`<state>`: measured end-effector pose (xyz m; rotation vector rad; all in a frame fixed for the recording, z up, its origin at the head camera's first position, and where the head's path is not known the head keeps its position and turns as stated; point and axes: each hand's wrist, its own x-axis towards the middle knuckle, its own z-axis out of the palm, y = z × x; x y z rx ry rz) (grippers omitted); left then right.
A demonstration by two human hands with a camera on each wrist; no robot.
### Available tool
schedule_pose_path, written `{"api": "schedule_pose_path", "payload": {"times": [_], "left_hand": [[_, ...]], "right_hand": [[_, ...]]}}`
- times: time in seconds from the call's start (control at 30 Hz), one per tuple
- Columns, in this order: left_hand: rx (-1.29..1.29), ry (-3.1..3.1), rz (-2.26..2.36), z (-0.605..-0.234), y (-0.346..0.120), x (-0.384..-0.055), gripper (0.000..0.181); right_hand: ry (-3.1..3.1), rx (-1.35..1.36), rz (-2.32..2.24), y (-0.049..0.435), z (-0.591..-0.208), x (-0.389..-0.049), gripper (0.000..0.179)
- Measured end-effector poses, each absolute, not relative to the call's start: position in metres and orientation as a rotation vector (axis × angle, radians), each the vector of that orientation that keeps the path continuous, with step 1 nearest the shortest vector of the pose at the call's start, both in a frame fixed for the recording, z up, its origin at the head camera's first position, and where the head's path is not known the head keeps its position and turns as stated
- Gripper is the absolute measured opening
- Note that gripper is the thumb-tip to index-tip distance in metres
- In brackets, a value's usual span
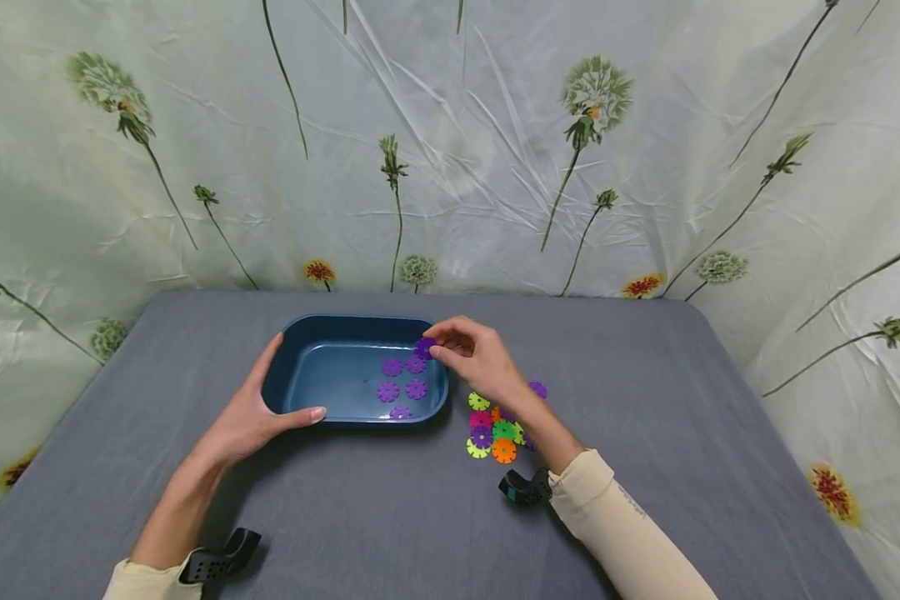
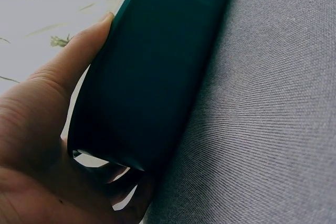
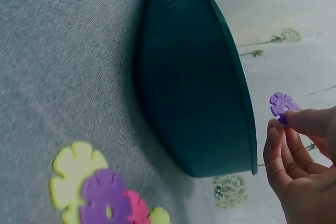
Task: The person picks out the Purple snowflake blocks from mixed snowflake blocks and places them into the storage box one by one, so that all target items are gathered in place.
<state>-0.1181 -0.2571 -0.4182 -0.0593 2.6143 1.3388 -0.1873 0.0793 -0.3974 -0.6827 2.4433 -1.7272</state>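
A blue plastic tub (image 1: 345, 423) stands on the table, with several purple notched flower discs (image 1: 388, 391) lying toward its right side. My left hand (image 1: 251, 421) holds the tub's left end, its thumb along the near rim; in the left wrist view the fingers of the left hand (image 2: 47, 140) reach around the tub wall (image 2: 142, 77). Between thumb and fingertips, my right hand (image 1: 476, 354) pinches one purple flower disc (image 1: 424, 348) above the tub's right far corner. The right wrist view also shows this purple disc (image 3: 283, 103) held beside the rim.
A loose pile of flower discs (image 1: 504, 430) in yellow, green, pink, orange and purple lies right of the tub, under the right forearm. Grey cloth (image 1: 390, 517) covers the table. A dandelion-print curtain (image 1: 465, 167) hangs behind the far edge.
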Motion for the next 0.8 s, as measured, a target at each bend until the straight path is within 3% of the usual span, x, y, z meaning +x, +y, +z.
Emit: {"api": "schedule_pose_path", "payload": {"times": [0.8], "left_hand": [[-0.051,2.618,1.34,-0.421,-0.257,-0.117,0.132]], "right_hand": [[2.371,-0.678,-1.705,0.043,-0.397,-0.195,0.02]]}}
